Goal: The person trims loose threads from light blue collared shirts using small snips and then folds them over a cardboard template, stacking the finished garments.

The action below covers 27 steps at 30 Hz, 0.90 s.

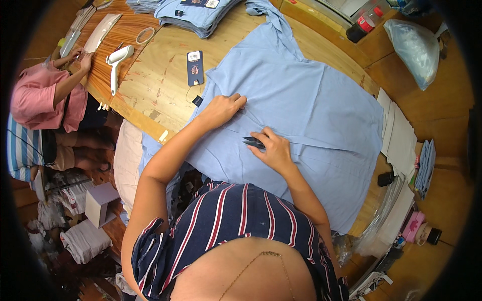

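Light-blue woven-cloth garment (326,95) lies spread on pale wooden table (163,75). Should be light, limp, crease-prone; pinch at a seam. Left hand (225,109): forearm angled forward-right, fingers curled at cloth, can't tell if pinching. Right hand (275,149): holds dark pointed snips (254,143), tips leftward.

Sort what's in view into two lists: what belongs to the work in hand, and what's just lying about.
Work in hand:
- light-blue garment, under the left hand
- dark snips, in the right hand
- dark hang tag, apparently strung to the garment

Seemingly lying about:
- white lint roller
- red-capped bottle
- plastic bag
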Tool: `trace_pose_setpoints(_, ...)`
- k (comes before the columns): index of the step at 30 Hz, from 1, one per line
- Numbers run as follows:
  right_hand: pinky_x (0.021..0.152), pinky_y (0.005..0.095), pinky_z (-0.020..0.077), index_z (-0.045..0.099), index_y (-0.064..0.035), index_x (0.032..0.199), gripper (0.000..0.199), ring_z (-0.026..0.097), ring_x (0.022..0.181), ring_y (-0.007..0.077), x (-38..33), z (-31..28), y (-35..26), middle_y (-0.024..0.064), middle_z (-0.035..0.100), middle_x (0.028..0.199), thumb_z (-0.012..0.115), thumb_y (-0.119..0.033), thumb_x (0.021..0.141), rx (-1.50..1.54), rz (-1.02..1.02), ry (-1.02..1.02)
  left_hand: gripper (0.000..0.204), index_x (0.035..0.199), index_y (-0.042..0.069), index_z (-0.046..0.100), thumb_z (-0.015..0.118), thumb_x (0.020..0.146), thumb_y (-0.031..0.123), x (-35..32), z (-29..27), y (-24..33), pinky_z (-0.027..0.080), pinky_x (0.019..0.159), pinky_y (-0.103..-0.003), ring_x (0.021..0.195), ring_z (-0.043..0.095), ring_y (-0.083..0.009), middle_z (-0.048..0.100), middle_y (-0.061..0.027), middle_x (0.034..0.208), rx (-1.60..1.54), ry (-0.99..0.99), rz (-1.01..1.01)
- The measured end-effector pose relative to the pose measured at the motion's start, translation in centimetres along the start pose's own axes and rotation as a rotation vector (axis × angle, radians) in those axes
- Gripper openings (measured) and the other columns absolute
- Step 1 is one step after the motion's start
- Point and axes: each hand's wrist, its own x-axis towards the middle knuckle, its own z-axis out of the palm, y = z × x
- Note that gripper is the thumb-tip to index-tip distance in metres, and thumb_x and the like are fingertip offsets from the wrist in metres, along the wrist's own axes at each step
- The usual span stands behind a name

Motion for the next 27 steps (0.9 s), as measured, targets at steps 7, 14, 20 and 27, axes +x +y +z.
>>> trace_pose_setpoints(7,0.058,0.0317,0.0462,0.061,-0.0072,0.087,0.029,0.058,0.066,0.0207,0.2,-0.8,-0.7,0.0029,0.055,0.079,0.068,-0.025,0.065,0.051,0.129,-0.117,0.015,0.086,0.006,0.046,0.049,0.071,0.005,-1.4,-0.2,0.4,0.046,0.054,-0.035,0.065,0.059,-0.0269,0.059,-0.0086,0.074,-0.045,0.055,-0.085)
trace_pose_setpoints(14,0.048,0.0217,0.0401,0.055,-0.0010,0.085,0.020,0.048,0.052,0.0086,1.9,0.7,-0.3,0.0015,0.051,0.058,0.064,-0.015,0.075,0.422,0.302,0.163,0.026,0.099,0.011,0.051,0.050,0.074,0.012,-0.6,-0.4,1.4,0.047,0.053,-0.033,0.062,0.058,-0.0269,0.054,-0.0098,0.087,0.183,-0.061,0.066)
trace_pose_setpoints(20,0.052,0.0331,0.0400,0.051,-0.0011,0.083,0.028,0.050,0.052,0.0224,2.1,3.2,0.2,0.0089,0.051,0.059,0.067,-0.021,0.071,0.658,0.613,0.206,0.022,0.096,0.014,0.055,0.052,0.075,0.015,-0.3,-0.4,-0.2,0.047,0.052,-0.035,0.059,0.058,-0.0276,0.052,-0.0090,0.086,-0.062,-0.063,-0.023)
trace_pose_setpoints(27,0.050,0.0342,0.0389,0.051,-0.0023,0.081,0.027,0.049,0.050,0.0221,2.1,3.2,-0.2,0.0087,0.051,0.058,0.066,-0.022,0.072,0.390,0.479,0.264,0.013,0.087,0.016,0.057,0.056,0.074,0.019,0.2,-0.3,0.3,0.046,0.048,-0.036,0.055,0.057,-0.0265,0.053,-0.0061,0.089,0.014,-0.098,0.003)
